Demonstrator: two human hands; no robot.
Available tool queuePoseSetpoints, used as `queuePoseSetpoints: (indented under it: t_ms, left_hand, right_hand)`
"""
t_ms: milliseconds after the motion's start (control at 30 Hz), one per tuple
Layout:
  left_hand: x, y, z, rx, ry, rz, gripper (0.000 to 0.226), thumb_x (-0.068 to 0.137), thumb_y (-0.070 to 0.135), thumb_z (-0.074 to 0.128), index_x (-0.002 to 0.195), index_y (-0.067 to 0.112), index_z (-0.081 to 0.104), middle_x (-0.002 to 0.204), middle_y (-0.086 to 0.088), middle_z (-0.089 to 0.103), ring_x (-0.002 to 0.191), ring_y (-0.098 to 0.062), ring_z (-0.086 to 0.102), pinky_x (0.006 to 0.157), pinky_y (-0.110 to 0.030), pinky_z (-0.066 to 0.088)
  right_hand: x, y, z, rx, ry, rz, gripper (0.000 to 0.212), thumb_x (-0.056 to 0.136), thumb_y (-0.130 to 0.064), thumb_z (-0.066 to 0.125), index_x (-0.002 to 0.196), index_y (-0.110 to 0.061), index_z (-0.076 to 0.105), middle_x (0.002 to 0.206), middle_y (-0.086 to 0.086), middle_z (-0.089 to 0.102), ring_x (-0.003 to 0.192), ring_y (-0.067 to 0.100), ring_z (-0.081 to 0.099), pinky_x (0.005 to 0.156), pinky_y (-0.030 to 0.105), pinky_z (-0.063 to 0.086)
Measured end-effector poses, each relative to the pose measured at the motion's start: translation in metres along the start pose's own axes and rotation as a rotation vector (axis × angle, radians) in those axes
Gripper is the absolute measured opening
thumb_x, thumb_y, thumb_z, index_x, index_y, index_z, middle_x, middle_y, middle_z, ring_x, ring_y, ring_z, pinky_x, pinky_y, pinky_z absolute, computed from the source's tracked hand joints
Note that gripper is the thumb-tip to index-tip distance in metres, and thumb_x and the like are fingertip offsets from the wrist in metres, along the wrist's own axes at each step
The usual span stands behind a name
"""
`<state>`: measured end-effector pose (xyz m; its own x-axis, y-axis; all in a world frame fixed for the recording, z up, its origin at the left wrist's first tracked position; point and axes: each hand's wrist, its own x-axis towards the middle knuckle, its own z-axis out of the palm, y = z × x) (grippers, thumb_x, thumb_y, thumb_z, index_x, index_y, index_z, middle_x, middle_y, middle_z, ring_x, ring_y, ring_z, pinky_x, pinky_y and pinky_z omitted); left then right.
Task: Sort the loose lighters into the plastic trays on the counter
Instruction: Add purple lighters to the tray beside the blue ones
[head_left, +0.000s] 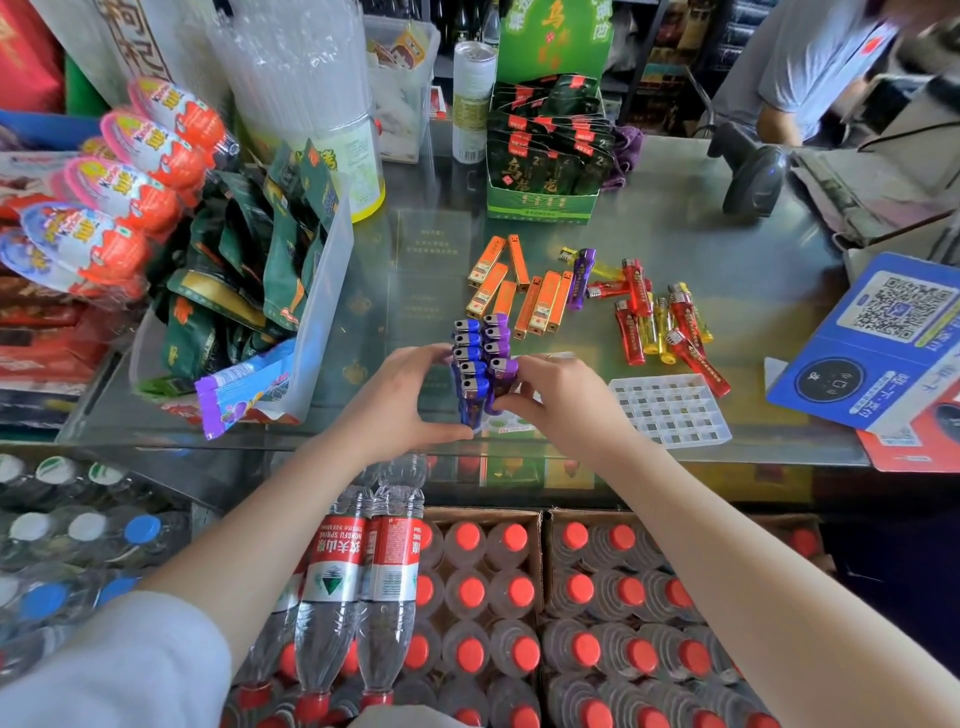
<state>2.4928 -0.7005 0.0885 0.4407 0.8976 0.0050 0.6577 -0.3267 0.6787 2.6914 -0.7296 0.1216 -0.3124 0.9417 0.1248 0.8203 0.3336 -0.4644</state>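
Two rows of upright blue and purple lighters (480, 358) stand in a clear plastic tray (506, 422) at the counter's near edge. My left hand (402, 402) presses against the left side of that tray and the blue row. My right hand (558, 397) pinches the front purple lighter (503, 382) at the right row. An empty clear grid tray (670, 408) lies to the right. Loose orange lighters (524, 291) lie behind the tray. A single purple lighter (582, 278) and a heap of red and yellow lighters (660, 322) lie further right.
A clear bin of green snack packs (260, 291) stands left, a green display box (545, 150) at the back, a barcode scanner (753, 176) and a blue QR-code stand (878, 343) right. Another person (810, 67) stands behind the counter. Bottled water (493, 597) fills cartons below.
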Motion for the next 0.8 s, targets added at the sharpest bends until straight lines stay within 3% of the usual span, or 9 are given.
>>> queuePoseSetpoints:
  t_ms: [200,333,433,667,800]
  left_hand:
    - [0.001,-0.003,0.003,-0.003,0.012,-0.004,0.080,0.060,0.049,0.076,0.128,0.026,0.043,0.130,0.008,0.049,0.120,-0.009,0.039,0.097,-0.029,0.032]
    - [-0.001,0.000,0.000,-0.013,0.030,-0.002,0.078,0.060,0.044,0.078,0.127,0.027,0.043,0.129,0.008,0.049,0.119,-0.009,0.039,0.096,-0.030,0.032]
    - [-0.001,0.003,-0.001,-0.021,0.035,-0.009,0.079,0.060,0.042,0.079,0.128,0.028,0.042,0.128,0.009,0.049,0.116,-0.005,0.037,0.094,-0.026,0.030]
    - [0.000,0.003,-0.001,-0.028,0.018,-0.034,0.082,0.060,0.044,0.079,0.130,0.028,0.040,0.132,0.007,0.047,0.122,-0.010,0.038,0.098,-0.030,0.031]
    - [0.000,0.005,-0.001,-0.019,0.016,-0.045,0.083,0.061,0.042,0.079,0.132,0.026,0.038,0.133,0.005,0.046,0.123,-0.011,0.038,0.095,-0.027,0.028]
  right_hand:
    - [-0.001,0.001,0.005,-0.018,0.058,-0.027,0.023,0.084,-0.022,0.065,0.080,0.000,0.059,0.076,0.013,0.066,0.060,0.025,0.051,0.053,0.032,0.041]
    - [-0.001,0.007,0.006,-0.123,0.069,-0.027,0.032,0.086,-0.033,0.061,0.087,-0.001,0.059,0.078,0.011,0.068,0.064,0.031,0.061,0.055,0.037,0.051]
    - [-0.001,0.012,0.005,-0.115,0.079,-0.034,0.033,0.085,-0.033,0.061,0.085,-0.001,0.060,0.076,0.011,0.068,0.063,0.033,0.061,0.053,0.037,0.049]
    - [0.003,0.013,0.001,-0.166,-0.051,-0.044,0.029,0.090,-0.037,0.052,0.098,-0.010,0.060,0.087,0.006,0.066,0.071,0.025,0.057,0.055,0.029,0.040]
    - [0.000,0.017,0.003,-0.157,-0.119,-0.051,0.024,0.095,-0.026,0.047,0.104,-0.009,0.061,0.094,0.009,0.065,0.082,0.033,0.061,0.062,0.037,0.051]
